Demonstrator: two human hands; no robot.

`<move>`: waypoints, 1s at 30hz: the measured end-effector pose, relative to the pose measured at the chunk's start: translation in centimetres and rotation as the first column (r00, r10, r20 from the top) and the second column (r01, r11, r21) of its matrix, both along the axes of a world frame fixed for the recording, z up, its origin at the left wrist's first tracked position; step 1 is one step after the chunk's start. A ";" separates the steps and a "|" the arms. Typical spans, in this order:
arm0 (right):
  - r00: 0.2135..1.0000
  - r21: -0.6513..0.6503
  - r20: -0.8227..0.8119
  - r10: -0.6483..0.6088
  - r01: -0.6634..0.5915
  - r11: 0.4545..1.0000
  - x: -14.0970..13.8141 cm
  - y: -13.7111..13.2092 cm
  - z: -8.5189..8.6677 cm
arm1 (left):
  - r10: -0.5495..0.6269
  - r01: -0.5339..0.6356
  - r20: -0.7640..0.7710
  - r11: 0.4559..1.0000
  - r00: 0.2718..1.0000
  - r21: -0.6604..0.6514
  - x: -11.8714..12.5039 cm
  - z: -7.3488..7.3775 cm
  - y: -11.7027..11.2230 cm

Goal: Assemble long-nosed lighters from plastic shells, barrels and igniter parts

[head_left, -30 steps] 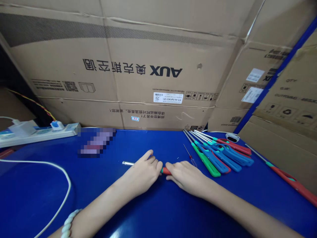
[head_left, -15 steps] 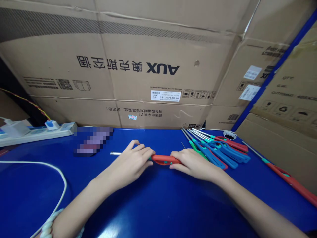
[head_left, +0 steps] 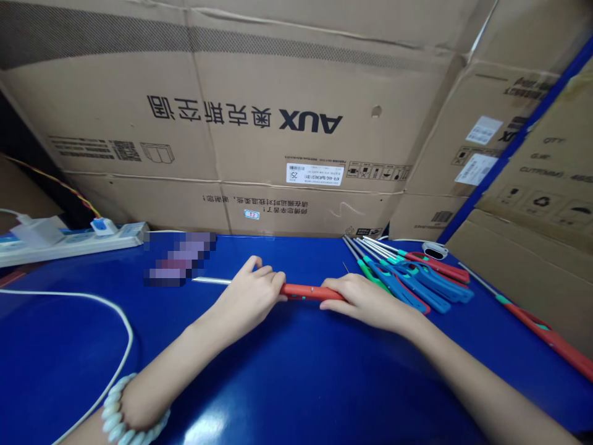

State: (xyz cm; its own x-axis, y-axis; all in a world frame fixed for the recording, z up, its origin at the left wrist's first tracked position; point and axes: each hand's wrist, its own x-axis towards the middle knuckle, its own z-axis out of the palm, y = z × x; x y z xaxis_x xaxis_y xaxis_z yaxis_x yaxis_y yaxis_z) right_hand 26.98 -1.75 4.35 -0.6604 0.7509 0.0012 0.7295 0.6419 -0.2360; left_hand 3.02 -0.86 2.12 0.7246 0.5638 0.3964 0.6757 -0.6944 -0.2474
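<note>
Both of my hands are closed around one red gas lighter [head_left: 308,292], held level above the blue table [head_left: 278,383]. My left hand [head_left: 257,290] grips it near the green collar, which the fingers hide, and its metal tube sticks out to the left. My right hand [head_left: 365,298] wraps the end of the red handle. Just beyond my right hand lies a pile of similar lighters with blue handles [head_left: 426,285], plus red and green ones. Another red lighter [head_left: 532,324] rests apart at the far right.
A white power strip [head_left: 132,235] with plugs sits at the back left, its white cable [head_left: 123,321] curving over the table. A blurred-out purple object [head_left: 180,262] lies near it. Large cardboard [head_left: 250,154] stands along the back. A small white-and-black device [head_left: 435,250] sits behind the pile.
The red lighter has rolled a little about its length in my hands, so its trigger opening shows less. More of the metal tube shows at the left. The view has shifted slightly.
</note>
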 end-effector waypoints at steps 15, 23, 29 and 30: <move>0.994 0.029 0.016 0.105 -0.105 0.994 0.1 0.2 -1.1 | 0.099 -0.100 -0.126 0.995 0.987 -0.005 -0.4 -1.2 0.8; 0.973 0.419 0.201 0.111 -0.188 0.888 -0.9 0.5 -3.7 | 0.090 -0.115 -0.117 0.965 0.989 -0.235 -0.5 -0.8 0.7; 0.956 0.468 0.279 0.094 -0.220 0.856 -1.2 0.4 -4.3 | 0.152 -0.070 0.087 0.796 0.985 -0.601 -1.2 -0.1 0.8; 0.956 0.447 0.279 0.095 -0.217 0.868 -1.3 0.3 -4.2 | 0.167 -0.054 0.122 0.778 0.978 -0.626 -1.3 -0.2 0.9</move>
State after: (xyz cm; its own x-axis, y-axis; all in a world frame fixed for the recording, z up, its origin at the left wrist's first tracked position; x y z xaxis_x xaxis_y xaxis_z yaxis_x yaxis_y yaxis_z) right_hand 25.72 -1.43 0.17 -0.7941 0.5883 0.1530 0.6052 0.7415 0.2898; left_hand 1.76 0.06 1.88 0.5994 0.7994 0.0403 0.7481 -0.5774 0.3270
